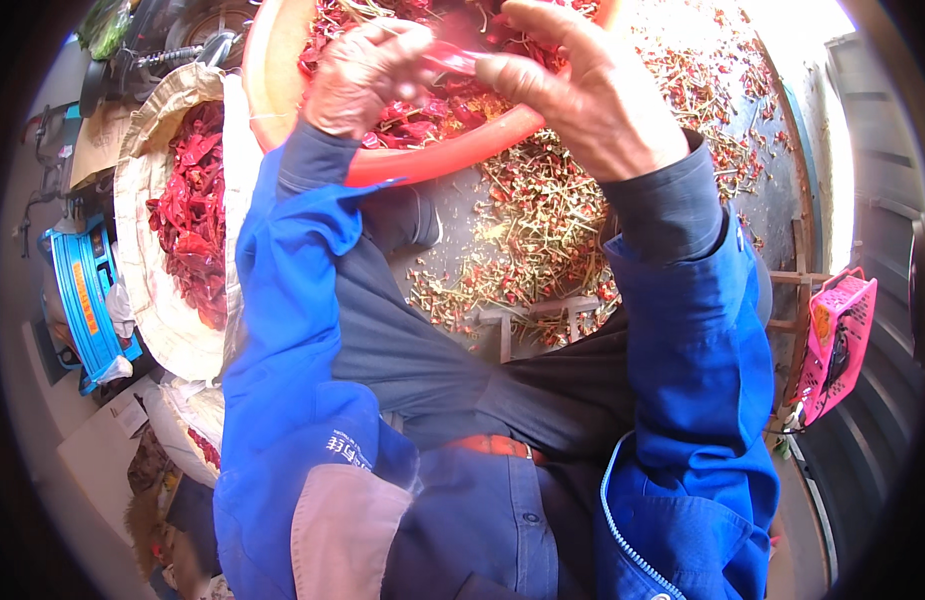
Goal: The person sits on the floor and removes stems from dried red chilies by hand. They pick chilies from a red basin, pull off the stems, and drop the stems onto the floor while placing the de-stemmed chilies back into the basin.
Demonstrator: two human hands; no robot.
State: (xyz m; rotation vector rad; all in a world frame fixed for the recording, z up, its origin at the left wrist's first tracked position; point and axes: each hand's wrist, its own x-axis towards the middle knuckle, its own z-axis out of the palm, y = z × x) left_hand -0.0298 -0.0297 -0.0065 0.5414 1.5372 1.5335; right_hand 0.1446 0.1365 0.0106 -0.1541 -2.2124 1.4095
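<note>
A dried red chili pepper (453,58) stretches between my two hands, above a round orange-red plastic basin (447,161). My left hand (368,79) pinches one end of it, with pale stems showing by the fingers. At the other end, the thumb of my right hand (582,90) touches the pepper while the index finger is raised apart. Whether that hand grips it is hidden. More dried red peppers (410,120) fill the basin beneath both hands, with yellowish seeds among them.
A pale woven sack (151,300) of red peppers (196,225) stands at my left. Cut stems with red caps (545,217) litter the floor. A pink plastic basket (837,345) is at right, a blue object (83,300) at far left. A shoe (425,217) is beside the basin.
</note>
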